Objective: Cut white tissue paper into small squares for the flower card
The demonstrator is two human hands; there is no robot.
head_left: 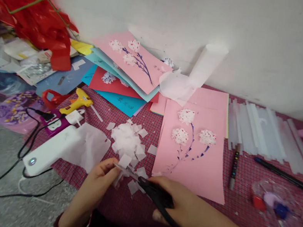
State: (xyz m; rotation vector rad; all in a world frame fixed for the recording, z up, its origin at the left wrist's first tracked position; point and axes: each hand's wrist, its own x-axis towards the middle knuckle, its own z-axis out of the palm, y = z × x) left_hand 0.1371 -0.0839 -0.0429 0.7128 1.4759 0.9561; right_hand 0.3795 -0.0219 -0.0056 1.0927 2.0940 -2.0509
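Checked-cloth table: dark red plaid, up against a plain off-white wall, and honestly packed with craft stuff.
Left hand: nearly closed, thumb and fingertips pinching thin white paper near its edge, I guess so the rest sticks out toward the blades.
Right hand: curled firmly round black-handled metal scissors, tips aimed across at the left fingertips. Blades are too blurry from here, so can't tell how far apart they are.
White squares: loose heap of small white paper squares just beyond the left fingertips. Working this close probably keeps the bits in one spot.
Pink card: large pink paper sheet with three red-flecked white flower puffs and dark blue stems, lying flat to the right of the heap, maybe so it's easy to look at.
Card stack: pink, teal, red and blue paper cards overlapping at the back, likely out of the way.
Glue corner: yellow plastic glue gun sits by a white power strip, presumably for the plug. Translucent white sticks lie over on the right.
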